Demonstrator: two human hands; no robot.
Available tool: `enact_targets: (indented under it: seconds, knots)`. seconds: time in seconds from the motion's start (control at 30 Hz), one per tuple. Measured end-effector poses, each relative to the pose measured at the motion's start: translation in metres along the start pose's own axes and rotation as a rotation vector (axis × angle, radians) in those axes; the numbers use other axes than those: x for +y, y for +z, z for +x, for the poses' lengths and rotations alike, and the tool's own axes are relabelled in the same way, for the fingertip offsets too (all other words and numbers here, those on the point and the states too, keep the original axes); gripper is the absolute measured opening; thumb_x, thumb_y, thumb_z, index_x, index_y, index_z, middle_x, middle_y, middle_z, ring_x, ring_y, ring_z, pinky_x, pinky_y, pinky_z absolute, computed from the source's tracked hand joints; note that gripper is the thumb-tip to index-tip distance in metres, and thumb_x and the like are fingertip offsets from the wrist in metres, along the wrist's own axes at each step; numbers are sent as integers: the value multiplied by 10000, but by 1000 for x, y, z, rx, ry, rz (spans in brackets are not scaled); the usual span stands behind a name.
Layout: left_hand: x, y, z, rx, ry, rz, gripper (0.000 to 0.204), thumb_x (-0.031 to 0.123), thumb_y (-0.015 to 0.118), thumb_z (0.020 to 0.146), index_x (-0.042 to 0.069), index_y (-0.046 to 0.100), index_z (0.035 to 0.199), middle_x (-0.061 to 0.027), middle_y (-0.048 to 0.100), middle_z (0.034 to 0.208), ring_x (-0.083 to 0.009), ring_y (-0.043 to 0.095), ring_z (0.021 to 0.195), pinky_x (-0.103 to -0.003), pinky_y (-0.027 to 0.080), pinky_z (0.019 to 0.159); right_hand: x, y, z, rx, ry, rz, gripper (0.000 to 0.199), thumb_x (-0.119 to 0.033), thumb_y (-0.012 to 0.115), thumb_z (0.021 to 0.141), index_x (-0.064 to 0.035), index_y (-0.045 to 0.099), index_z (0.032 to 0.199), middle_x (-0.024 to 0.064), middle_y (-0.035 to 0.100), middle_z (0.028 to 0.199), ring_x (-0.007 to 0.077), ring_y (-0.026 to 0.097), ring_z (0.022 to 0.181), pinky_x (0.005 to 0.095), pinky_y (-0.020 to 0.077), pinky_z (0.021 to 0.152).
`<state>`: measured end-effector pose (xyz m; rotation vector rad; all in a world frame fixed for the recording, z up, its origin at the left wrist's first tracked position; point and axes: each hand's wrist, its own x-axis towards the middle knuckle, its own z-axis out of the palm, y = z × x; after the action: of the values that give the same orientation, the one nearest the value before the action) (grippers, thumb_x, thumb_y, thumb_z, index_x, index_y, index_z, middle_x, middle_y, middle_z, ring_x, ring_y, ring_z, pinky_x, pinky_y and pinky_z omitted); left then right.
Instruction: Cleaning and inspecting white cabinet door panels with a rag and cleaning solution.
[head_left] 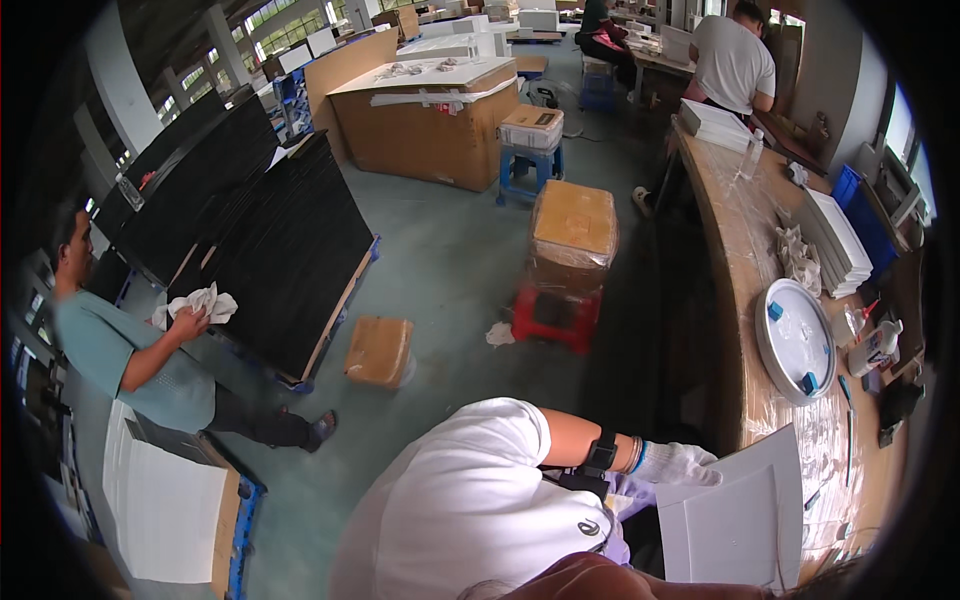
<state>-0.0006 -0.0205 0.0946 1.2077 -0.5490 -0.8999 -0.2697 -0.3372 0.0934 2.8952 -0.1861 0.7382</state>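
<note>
One bare forearm (pixel 600 580) of the wearer lies along the lower edge. Neither of the wearer's own hands shows, so I cannot tell how far open they are, what they hold, or which arm this is.

Just beyond the forearm, a co-worker in a white shirt (pixel 470 500) bends over. Their white-gloved hand (pixel 675 462) lies with fingers stretched flat on the upper left corner of a white panel (pixel 730 520). A second, purple-gloved hand (pixel 630 495) sits just below it, against the panel's left edge. The panel rests tilted at the near end of the long tabletop (pixel 740 260), which is covered in clear film.

Further along the tabletop lie a round white disc (pixel 795 340) with blue clips on its rim, a white bottle (pixel 875 345) and a stack of white boards (pixel 835 240).

On the floor to the left, a film-wrapped cardboard box (pixel 572 235) stands on a red stool (pixel 555 320). Well apart at the far left, another person presses a white cloth (pixel 200 303) against leaning black panels (pixel 290 250).
</note>
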Motion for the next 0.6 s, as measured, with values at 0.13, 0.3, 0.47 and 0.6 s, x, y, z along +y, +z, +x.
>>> enact_targets:
  seconds: [0.13,0.3,0.47,0.6]
  knots:
    - [31,-14,-15,40,85,185,546,471,606,925,1,562,1200,-101,658,1082,-183,614,1028,-334,503,848,20,-8,11,-19,-127,-20,300,-228,630,855,-152,645,1146,146,649,1076,355,610,975,450,499,859]
    - [66,-35,-36,253,154,594,566,431,603,919,6,506,1279,-204,648,1079,-345,639,1015,-370,517,842,44,-16,51,-24,-278,-37,383,-229,616,857,-161,639,1234,175,649,1154,395,604,1049,485,493,923]
    - [97,-48,-58,407,385,378,383,342,598,928,32,546,1146,-176,662,972,-303,664,934,-382,508,797,13,-7,92,-424,228,669,244,-179,666,868,-26,573,702,84,514,648,173,496,573,345,418,488]
    - [107,-54,-73,487,564,341,353,331,606,930,33,547,1111,-153,643,931,-273,648,900,-370,497,792,-56,-4,127,-342,307,829,237,-181,660,873,-24,572,720,85,517,662,175,499,586,345,420,500]
